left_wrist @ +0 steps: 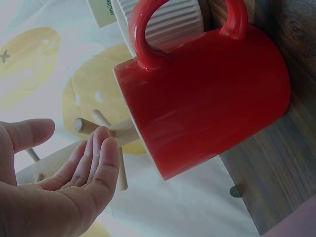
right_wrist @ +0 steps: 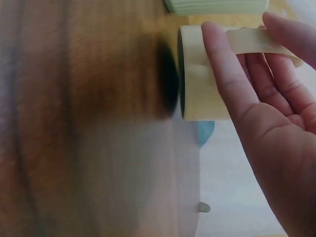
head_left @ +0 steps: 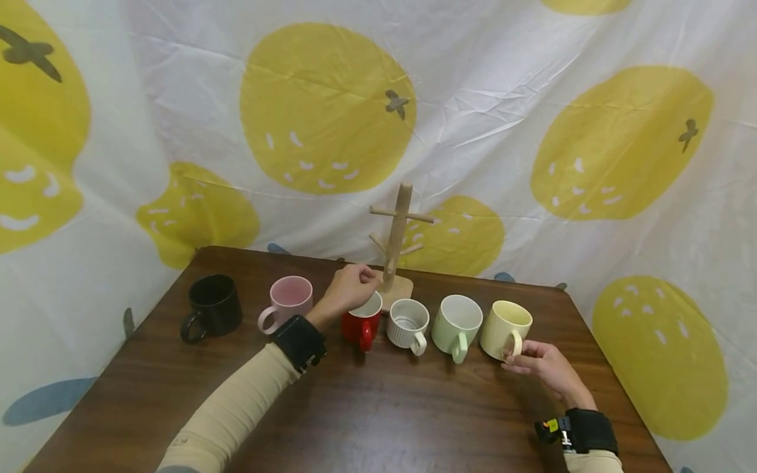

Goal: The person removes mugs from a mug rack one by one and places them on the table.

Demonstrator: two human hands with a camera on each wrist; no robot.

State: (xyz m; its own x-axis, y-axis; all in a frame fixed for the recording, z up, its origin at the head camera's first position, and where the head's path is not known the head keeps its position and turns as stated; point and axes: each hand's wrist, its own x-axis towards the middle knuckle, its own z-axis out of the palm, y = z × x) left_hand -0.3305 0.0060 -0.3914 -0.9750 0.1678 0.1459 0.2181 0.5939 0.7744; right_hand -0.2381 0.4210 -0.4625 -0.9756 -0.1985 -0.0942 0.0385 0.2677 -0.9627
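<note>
My left hand (head_left: pixel 353 287) is over the red mug (head_left: pixel 362 324), beside the lower post of the wooden mug rack (head_left: pixel 397 243). In the left wrist view its fingers (left_wrist: pixel 101 165) are nearly straight, the thumb stands apart, and nothing is between them. The red mug (left_wrist: pixel 207 98) lies just past the fingertips. My right hand (head_left: pixel 550 369) grips the pale yellow mug (head_left: pixel 507 332) by its handle. Seen from the right wrist, the thumb presses the handle (right_wrist: pixel 256 40), while the index finger lies along the mug's side. The mug is upright, its base close to the table.
Left of the red mug stand a pink mug (head_left: pixel 291 295) and a black mug (head_left: pixel 215 307). A small white ribbed mug (head_left: pixel 407 325) and a light green mug (head_left: pixel 455 325) stand between the red and yellow ones. Behind the wooden table (head_left: pixel 378 407) hangs a lemon-patterned cloth (head_left: pixel 473 131).
</note>
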